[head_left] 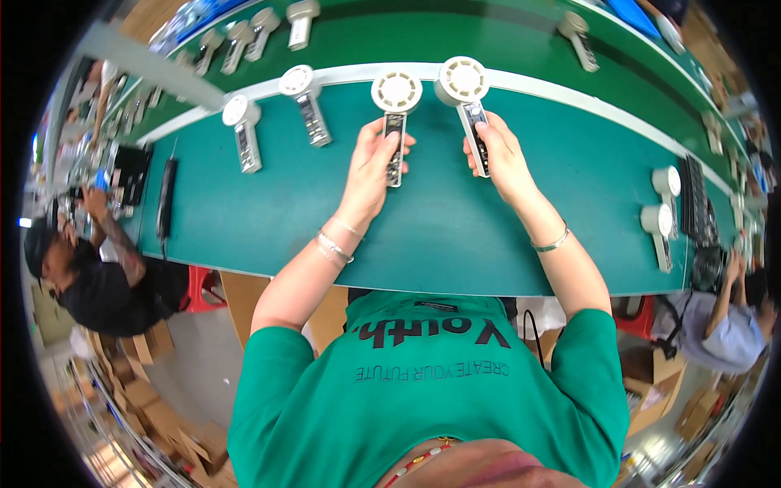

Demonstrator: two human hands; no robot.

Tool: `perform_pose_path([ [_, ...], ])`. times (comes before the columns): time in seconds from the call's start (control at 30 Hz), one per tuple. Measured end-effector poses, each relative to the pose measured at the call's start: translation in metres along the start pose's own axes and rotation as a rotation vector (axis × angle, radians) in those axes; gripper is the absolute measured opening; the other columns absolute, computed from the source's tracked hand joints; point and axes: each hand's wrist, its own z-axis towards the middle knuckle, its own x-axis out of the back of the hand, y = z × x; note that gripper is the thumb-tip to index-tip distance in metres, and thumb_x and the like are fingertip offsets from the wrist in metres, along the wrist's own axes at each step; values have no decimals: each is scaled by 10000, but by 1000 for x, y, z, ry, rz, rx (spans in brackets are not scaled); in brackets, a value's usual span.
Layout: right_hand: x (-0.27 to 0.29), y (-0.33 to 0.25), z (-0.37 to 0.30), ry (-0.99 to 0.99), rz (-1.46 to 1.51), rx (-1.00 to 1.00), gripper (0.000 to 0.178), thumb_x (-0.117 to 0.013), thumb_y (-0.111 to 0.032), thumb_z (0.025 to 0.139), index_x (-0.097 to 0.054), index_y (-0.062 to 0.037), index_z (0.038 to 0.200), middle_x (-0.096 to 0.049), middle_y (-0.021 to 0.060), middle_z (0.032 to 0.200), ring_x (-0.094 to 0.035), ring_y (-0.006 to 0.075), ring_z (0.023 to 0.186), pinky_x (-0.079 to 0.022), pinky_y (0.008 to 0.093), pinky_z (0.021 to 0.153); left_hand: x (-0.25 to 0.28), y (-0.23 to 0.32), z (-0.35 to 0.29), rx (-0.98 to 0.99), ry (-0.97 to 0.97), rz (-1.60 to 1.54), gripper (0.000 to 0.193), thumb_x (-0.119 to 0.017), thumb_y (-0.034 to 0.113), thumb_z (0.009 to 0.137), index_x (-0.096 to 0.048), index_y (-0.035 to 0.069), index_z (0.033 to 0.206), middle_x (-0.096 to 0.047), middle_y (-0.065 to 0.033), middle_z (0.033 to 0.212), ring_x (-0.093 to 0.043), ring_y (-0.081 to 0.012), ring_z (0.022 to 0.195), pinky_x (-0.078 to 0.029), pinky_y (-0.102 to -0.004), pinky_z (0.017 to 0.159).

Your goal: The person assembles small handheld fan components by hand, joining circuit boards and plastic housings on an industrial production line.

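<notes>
My left hand (372, 169) is closed round the open handle of a white handheld fan (396, 92), its thumb lying over the exposed electronics. Beside it, my right hand (501, 154) grips a second handheld fan (463, 80) by its handle, thumb on the dark inner parts. Both fans have round slotted heads that point away from me, held over the green table mat (455, 244). The two heads are close together but apart. To the left lie two similar fans, one nearer (242, 134) and one farther (307, 106), handles also uncovered.
A green shelf (455, 32) behind the table holds several more fans (260, 34). Two white fans (657, 224) rest at the table's right end, near a black rack (696, 195). A long black tool (167, 198) lies at the left. One person sits on each side.
</notes>
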Motion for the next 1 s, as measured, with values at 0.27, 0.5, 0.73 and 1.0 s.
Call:
perform_pose_path([
  [0.27,-46,15,24,61,-66,74,363,-373,-262,964,-441,-11,1217,-538,32,750,-493,85,574,-414,220,476,17,-6,0,-85,95,-47,281,-507,198,948,-436,24,1156,-592,-94,948,-532,-90,777,-489,-220,632],
  [0.5,-47,30,31,117,-42,32,350,-363,-252,966,-438,-18,1215,-524,22,740,-479,74,561,-404,216,461,19,-5,5,-49,105,-98,301,-521,181,937,-423,43,1186,-592,-78,952,-523,-86,804,-466,-220,648],
  [0.73,-45,27,29,137,-23,42,366,-353,-247,956,-417,-14,1232,-531,32,735,-484,89,569,-413,228,471,19,-3,4,-70,131,-108,323,-524,188,936,-407,51,1205,-586,-68,961,-510,-81,812,-453,-223,657],
  [1.0,-48,26,25,139,-8,58,353,-359,-242,963,-416,-18,1230,-528,27,748,-482,82,584,-412,221,483,18,-5,3,-107,129,-109,322,-519,180,940,-401,49,1210,-584,-72,959,-505,-74,788,-451,-215,637],
])
